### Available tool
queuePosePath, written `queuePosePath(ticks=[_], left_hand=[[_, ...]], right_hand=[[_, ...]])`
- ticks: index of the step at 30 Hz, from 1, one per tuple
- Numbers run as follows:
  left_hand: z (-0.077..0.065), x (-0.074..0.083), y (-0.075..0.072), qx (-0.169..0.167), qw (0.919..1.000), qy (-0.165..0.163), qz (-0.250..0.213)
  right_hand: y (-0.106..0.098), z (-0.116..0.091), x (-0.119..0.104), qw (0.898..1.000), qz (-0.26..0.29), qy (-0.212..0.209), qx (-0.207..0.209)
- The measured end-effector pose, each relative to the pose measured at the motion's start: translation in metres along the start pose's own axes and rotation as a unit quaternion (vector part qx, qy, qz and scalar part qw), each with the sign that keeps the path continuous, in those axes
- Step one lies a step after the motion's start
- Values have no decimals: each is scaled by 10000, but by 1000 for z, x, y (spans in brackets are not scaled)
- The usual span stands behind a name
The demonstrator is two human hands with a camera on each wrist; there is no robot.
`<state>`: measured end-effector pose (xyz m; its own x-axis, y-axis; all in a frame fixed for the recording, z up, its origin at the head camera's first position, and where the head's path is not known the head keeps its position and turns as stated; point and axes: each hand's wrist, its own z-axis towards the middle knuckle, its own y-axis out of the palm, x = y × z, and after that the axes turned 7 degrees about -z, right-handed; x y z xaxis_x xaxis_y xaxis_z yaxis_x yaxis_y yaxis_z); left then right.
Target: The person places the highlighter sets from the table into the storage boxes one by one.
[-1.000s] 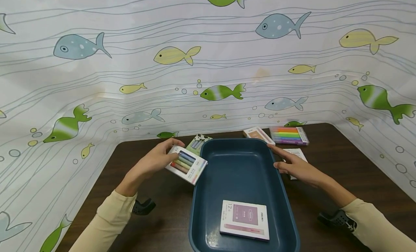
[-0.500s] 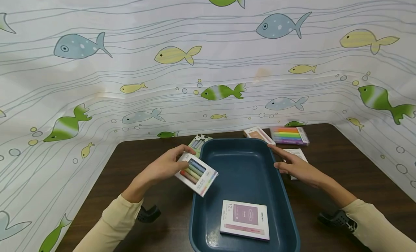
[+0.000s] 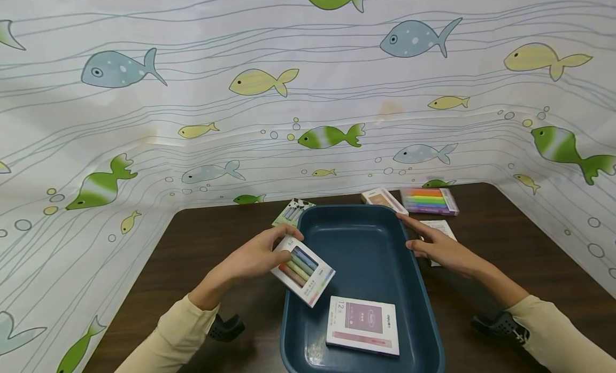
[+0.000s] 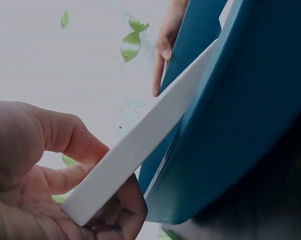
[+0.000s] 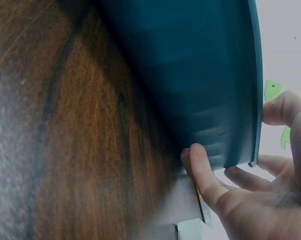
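My left hand (image 3: 264, 251) holds a white windowed box of coloured pens (image 3: 308, 274), pinched between thumb and fingers at its upper left end. The box (image 4: 140, 135) is tilted across the left rim of a deep blue tray (image 3: 356, 255), its lower right corner over the tray's inside. In the left wrist view the box shows edge-on. My right hand (image 3: 443, 248) touches the tray's far right corner with its index finger and thumb; in the right wrist view, other fingers (image 5: 203, 167) rest against the outer wall. A white and purple box (image 3: 363, 325) lies flat inside the tray.
Behind the tray's left corner lies a green cow-patterned box (image 3: 292, 211). At the back right are a white and tan box (image 3: 384, 199) and a clear case of rainbow-coloured pens (image 3: 429, 201). Another white pack (image 3: 440, 230) lies partly behind my right hand. The table (image 3: 202, 234) is dark wood.
My left hand has carried the box of coloured pens right and toward me, further over the tray's left rim. The right hand and tray have stayed in place.
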<state>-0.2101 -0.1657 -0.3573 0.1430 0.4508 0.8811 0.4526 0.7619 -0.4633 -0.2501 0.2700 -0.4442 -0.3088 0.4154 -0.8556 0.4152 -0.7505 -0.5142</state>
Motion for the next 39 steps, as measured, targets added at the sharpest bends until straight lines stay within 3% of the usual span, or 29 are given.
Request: queuePosePath(ticks=[17,24,32,39], left_hand=[[0,0,14,-455,9986,272,-48],[-5,5,21,-696,9961,538,-11],[-13,14,38,-1212,9890,843,1],[-16,18,35,-1072,9894,935,301]], right_hand=[[0,0,0,10000,-16,62,-11],[1,-1,0,9999,-6,160,62],[0,-1,0,9999,12,126,47],[0,0,0,9999,40,101,11]])
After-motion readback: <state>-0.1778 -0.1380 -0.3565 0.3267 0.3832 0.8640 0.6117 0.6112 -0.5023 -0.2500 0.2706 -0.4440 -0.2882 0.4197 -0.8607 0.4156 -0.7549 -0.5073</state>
